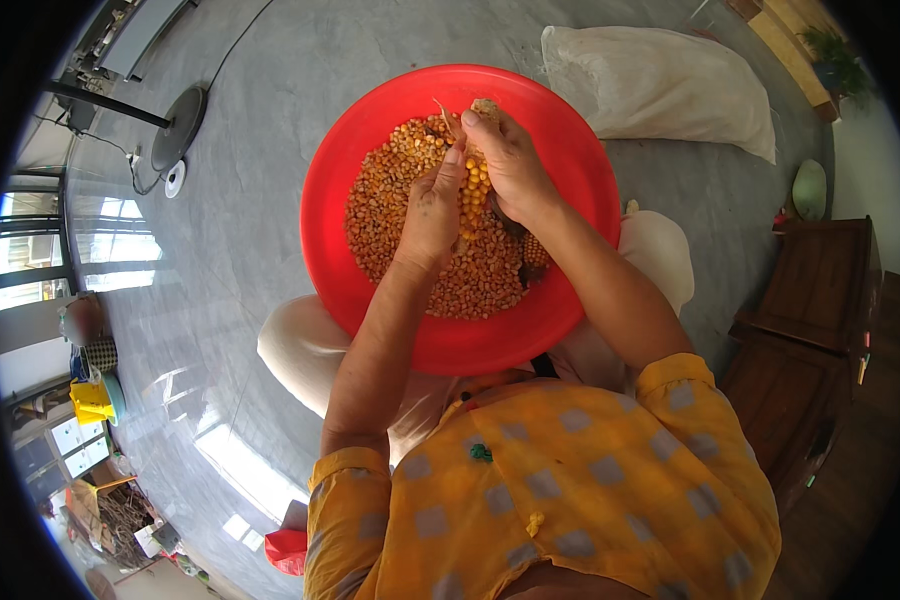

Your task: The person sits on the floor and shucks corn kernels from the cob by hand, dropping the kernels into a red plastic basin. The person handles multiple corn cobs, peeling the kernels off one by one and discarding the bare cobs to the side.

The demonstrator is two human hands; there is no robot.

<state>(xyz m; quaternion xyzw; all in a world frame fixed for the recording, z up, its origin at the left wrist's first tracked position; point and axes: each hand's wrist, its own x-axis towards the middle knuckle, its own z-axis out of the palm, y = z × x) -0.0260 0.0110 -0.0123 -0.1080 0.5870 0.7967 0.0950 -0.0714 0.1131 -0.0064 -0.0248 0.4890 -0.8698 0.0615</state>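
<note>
Both hands are over a red plastic basin (457, 349), held together around a partly stripped corn cob (477, 180). My right hand (516, 169) grips the cob's upper part, its thumb lying along the near side. Pressed to the cob from the left is my left hand (431, 214), with its thumb pointing up. A thin strip of dry husk (448, 120) sticks up between the thumbs. Loose orange corn kernels (390, 195) cover the basin's bottom. Another cob with kernels on it (535, 251) lies partly hidden under my right forearm.
The basin rests over my legs. A full white woven sack (660, 86) lies on the grey floor beyond it, to the right. A round stand base with a pole (180, 127) and cables is at the left. Dark wooden cabinets (802, 292) and a green melon-like thing (808, 190) are at the right.
</note>
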